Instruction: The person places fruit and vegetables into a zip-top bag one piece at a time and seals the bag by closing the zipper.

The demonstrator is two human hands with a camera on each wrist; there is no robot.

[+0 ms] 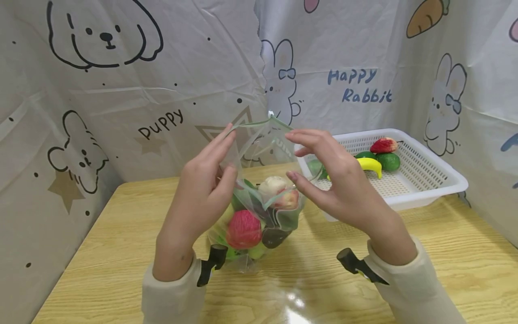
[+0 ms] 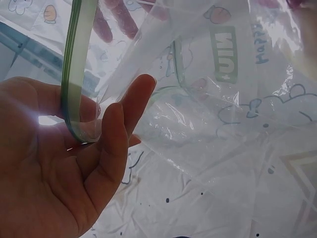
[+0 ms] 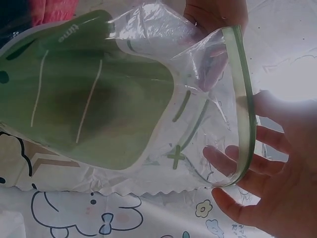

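A clear zip bag [image 1: 265, 157] with a green seal strip stands on the table, its mouth spread apart. Through its film show a red ball-shaped fruit [image 1: 244, 229], a whitish round one [image 1: 272, 185], a dark one [image 1: 275, 237] and several green pieces. On the left of the mouth is my left hand [image 1: 202, 177], fingers fairly straight and touching the seal strip [image 2: 73, 64]. My right hand [image 1: 341, 180] is at the opposite side, its fingers loosely bent and spread over the rim. In the right wrist view, some right fingertips [image 3: 218, 161] show through the film.
A white perforated basket [image 1: 439, 180] stands at the right rear of the wooden table [image 1: 133, 234]. In it lie a yellow banana [image 1: 370, 165], green fruits [image 1: 388, 162] and a red fruit [image 1: 383, 145]. Behind hangs a printed cloth [image 1: 226, 54].
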